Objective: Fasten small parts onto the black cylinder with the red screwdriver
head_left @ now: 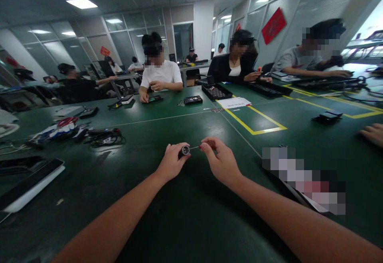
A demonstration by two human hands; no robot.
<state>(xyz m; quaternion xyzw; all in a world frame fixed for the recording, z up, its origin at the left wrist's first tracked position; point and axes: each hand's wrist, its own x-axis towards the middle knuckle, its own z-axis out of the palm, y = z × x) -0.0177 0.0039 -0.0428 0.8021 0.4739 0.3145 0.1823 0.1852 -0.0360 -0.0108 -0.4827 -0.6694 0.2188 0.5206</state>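
Observation:
My left hand (172,161) is closed around a small black flashlight (186,150), whose round, silver-rimmed end faces me. To its right, my right hand (220,160) pinches a thin screwdriver (195,147) by its reddish handle, most of which the fingers hide. The slim metal shaft lies level and points left at the flashlight's side. Whether its tip touches the flashlight is too small to tell. Both hands are held close together above the green table (179,223).
Left lie bundled cables (104,136) and a black-and-white device (32,185). On the right are a blurred-out sheet (305,181), a black object (327,116) and another person's hand (372,133). Across the table, people work beside black trays (217,92) and yellow tape (254,132).

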